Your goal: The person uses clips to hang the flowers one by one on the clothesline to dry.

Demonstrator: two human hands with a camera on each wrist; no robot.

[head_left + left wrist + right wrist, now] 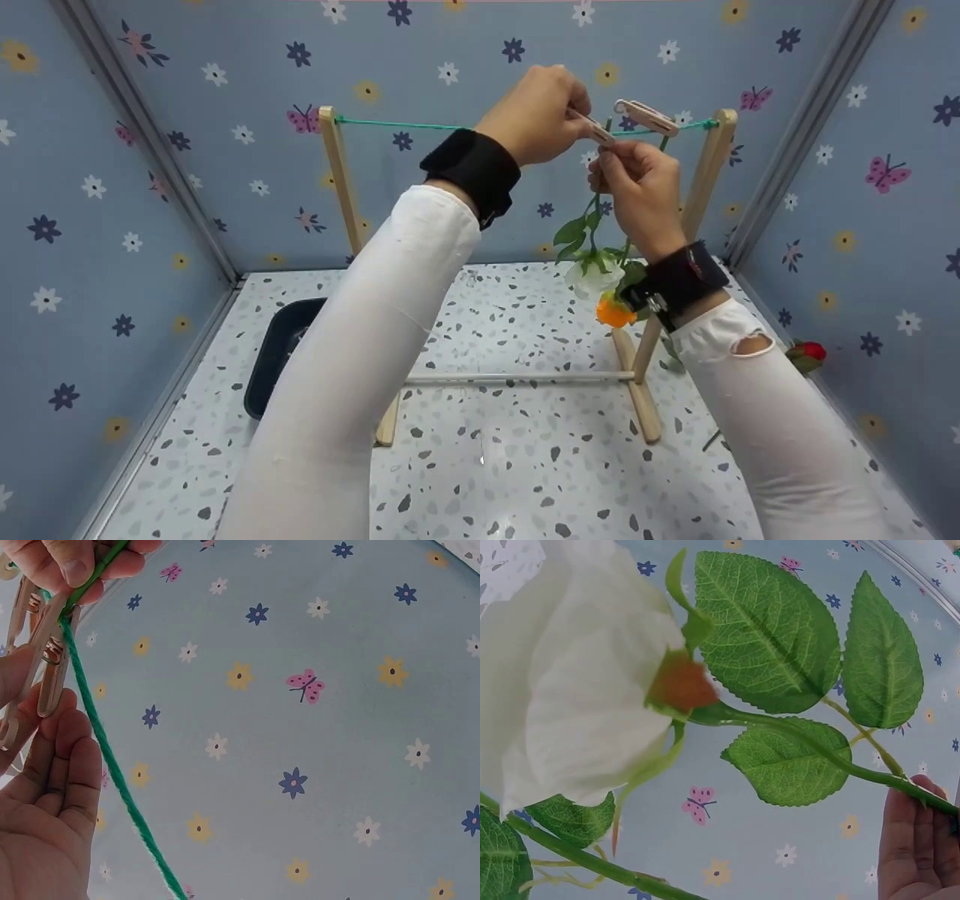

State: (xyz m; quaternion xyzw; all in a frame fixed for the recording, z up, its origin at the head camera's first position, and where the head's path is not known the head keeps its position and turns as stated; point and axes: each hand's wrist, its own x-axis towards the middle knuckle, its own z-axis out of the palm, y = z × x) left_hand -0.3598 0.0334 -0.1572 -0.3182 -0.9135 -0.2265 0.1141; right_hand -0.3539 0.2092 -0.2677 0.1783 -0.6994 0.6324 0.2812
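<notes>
My left hand (540, 112) pinches a wooden clothespin (598, 132) at the green string (397, 124); the left wrist view shows this clothespin (54, 679) around the string and a stem's end. Just below, my right hand (641, 187) grips the green stem (101, 571) of a white rose (595, 276). The rose hangs head down, and its bloom (585, 682) and leaves fill much of the right wrist view. Beside it an orange flower (615, 310) also hangs head down, from a second clothespin (646, 116) on the string near the right post.
The string runs between two posts of a wooden stand (341, 180), joined low down by a white rod (517, 377). A dark tray (259, 367) sits at the left, partly behind my left arm. A red rose (810, 351) lies at the right beyond my right sleeve.
</notes>
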